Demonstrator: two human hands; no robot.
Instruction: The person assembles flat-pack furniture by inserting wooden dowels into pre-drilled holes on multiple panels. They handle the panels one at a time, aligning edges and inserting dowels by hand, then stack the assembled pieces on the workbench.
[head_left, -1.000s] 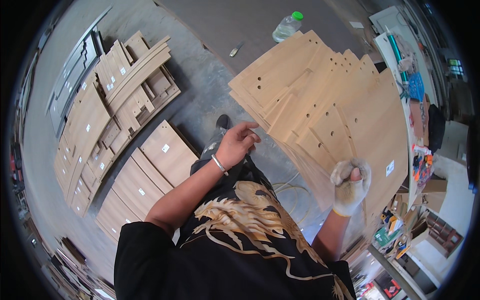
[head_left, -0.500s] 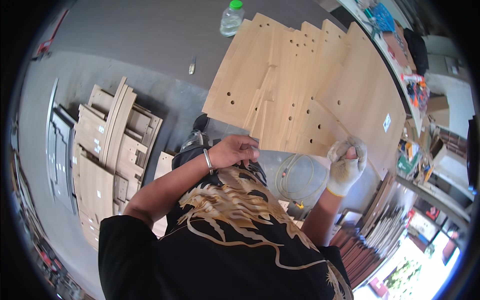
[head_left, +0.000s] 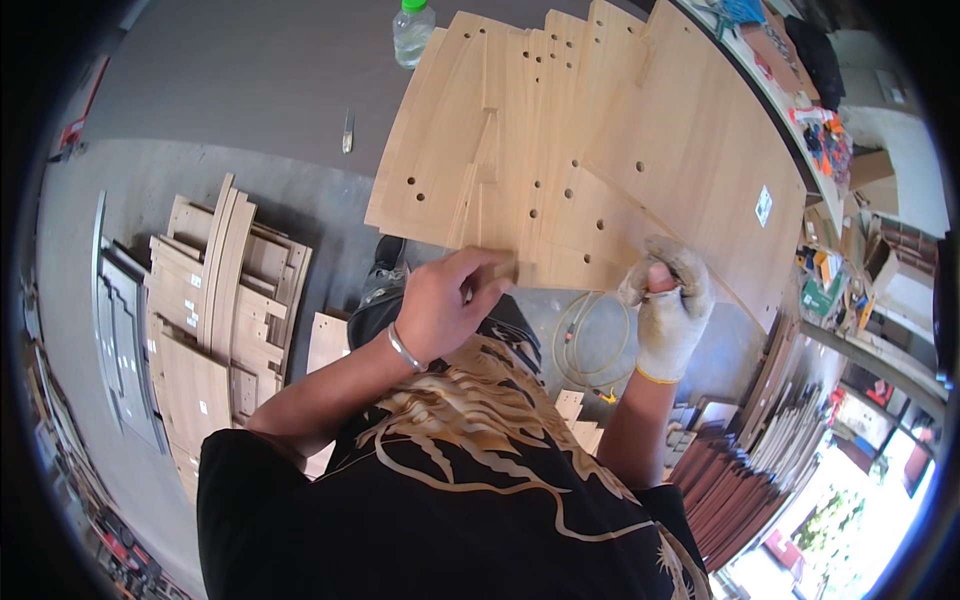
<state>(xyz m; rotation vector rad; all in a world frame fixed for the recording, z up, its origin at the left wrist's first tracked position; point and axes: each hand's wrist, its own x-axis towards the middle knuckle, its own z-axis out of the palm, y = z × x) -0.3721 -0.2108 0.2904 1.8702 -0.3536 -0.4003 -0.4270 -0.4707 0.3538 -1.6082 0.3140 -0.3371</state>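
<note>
Pinching the near edge of the stiff, light drilled plywood panels [head_left: 560, 170] mid-frame, our bare left hand [head_left: 440, 305] grips while our gloved right hand [head_left: 668, 300] stays fisted.

We see a small white square label [head_left: 764, 205] stuck on the right part of the big wooden panel [head_left: 700, 170] that lies on the counter. More small white labels [head_left: 190, 300] sit on the stacked wood pieces [head_left: 215, 300] on the floor at the left, one to a piece where we can make them out. At the right edge a brown cardboard box [head_left: 868, 165] stands open, and just below it lies a green package [head_left: 822, 295], too small for us to tell its shape.
</note>
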